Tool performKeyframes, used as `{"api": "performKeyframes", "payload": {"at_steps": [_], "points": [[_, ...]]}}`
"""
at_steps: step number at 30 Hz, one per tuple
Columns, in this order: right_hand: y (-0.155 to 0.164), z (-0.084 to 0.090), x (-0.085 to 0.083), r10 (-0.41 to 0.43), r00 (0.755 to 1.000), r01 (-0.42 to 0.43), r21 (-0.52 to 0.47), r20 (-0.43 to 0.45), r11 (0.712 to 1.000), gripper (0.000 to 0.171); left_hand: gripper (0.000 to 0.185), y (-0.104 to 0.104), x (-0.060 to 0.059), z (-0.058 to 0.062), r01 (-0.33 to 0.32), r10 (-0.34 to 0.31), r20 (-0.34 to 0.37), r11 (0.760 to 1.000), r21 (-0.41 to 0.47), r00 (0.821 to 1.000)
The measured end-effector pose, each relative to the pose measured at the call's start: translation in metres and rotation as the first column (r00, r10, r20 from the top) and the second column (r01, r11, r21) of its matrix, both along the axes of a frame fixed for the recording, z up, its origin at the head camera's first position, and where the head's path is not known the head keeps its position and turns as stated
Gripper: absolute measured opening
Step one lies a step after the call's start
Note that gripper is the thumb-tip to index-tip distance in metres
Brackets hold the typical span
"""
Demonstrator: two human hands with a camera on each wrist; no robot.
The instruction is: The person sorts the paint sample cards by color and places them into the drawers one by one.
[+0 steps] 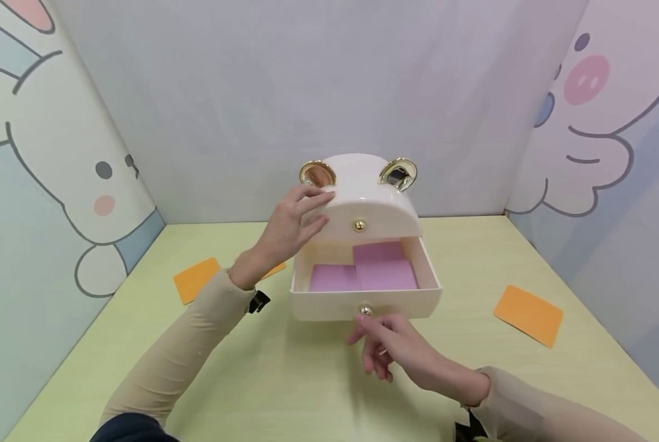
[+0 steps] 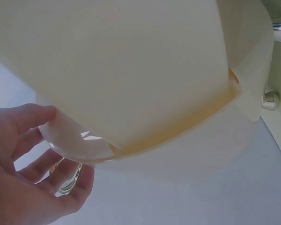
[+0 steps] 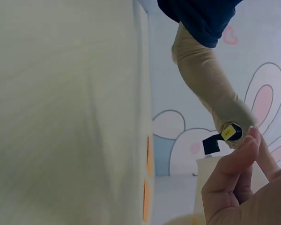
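While left hand [image 1: 290, 230] rests flat on box [image 1: 373, 202]; right hand [image 1: 398, 350] relaxed | pink cards [image 1: 362, 273]: 2; orange cards [image 1: 528, 314]: 3

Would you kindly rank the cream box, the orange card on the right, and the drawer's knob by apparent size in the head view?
1. Cream box, clearly largest.
2. Orange card on the right.
3. Drawer's knob, smallest, partly behind the right hand.

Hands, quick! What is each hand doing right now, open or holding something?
Left hand: open, fingers resting on the top of the cream box.
Right hand: open, fingertips at the drawer knob, not gripping it.
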State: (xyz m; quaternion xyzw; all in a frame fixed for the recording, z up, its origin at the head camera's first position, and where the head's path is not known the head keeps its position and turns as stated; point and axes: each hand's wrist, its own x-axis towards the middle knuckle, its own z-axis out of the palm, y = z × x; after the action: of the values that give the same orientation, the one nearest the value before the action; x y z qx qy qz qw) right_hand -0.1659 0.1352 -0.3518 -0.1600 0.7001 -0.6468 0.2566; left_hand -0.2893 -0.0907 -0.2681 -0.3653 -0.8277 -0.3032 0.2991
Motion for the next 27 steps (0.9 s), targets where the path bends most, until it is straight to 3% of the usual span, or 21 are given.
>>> {"api": "performKeyframes", "payload": {"at_steps": [3, 7, 11, 27], "points": [[-0.006, -0.004, -0.003, -0.050, 0.993, 0.057, -0.061, 0.106, 0.997, 0.063, 0.037, 0.000, 0.000, -0.001, -0.011, 0.011, 0.010, 1.000, 0.002, 1.000], [-0.012, -0.007, -0.004, -0.117, 0.980, 0.132, -0.086, 0.159, 0.987, 0.059, 0.038, -0.001, -0.001, -0.002, -0.010, 0.010, 0.017, 1.000, 0.010, 1.000], [-0.015, -0.008, -0.006, -0.160, 0.974, 0.177, -0.098, 0.158, 0.979, 0.052, 0.037, -0.001, -0.001, -0.003, -0.008, 0.008, 0.016, 1.000, 0.012, 1.000], [-0.018, -0.011, -0.027, -0.210, 0.974, 0.217, -0.080, 0.088, 0.973, 0.044, 0.038, -0.002, -0.003, -0.004, 0.004, -0.004, 0.006, 1.000, 0.022, 1.000]]}}
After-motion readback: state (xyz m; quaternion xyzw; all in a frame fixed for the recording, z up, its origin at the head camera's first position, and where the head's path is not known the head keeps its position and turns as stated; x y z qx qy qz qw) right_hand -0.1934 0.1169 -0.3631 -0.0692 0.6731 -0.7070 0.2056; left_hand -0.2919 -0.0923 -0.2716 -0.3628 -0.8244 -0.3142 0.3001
